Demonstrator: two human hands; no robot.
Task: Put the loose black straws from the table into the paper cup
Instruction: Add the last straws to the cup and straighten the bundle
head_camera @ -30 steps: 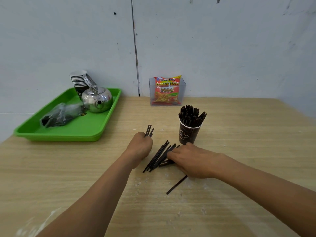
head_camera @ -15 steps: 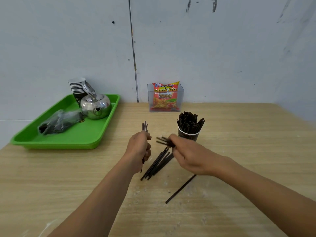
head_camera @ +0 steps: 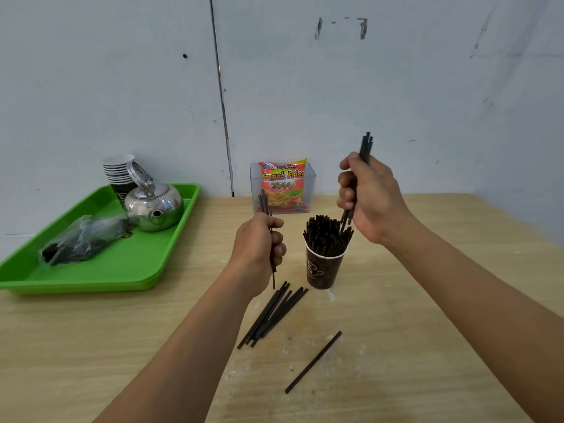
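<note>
Wooden counter (head_camera: 427, 331): right grip (head_camera: 370, 196) clasps several black straws (head_camera: 365, 145) upright, lower ends at the paper cup (head_camera: 323, 270) mouth; left grip (head_camera: 259, 248), left of the cup, holds a few more. Insertion step appears in hand; next, lower and release, then gather the loose straws (head_camera: 271, 314) lying before the cup.

From where I stand, the only print I can read is on the snack bag (head_camera: 282, 186) in the clear plastic box (head_camera: 310, 187) just above the middle of the frame. Small white script along its top says "Kentang Goreng", big yellow letters below spell "French Fries", and under that comes the number "2000". The brown paper cup (head_camera: 322, 271) at centre bears a pale line drawing with lettering too small to read, and the print on the dark bottom cup of the cup stack (head_camera: 119, 170) at left is no clearer.
</note>
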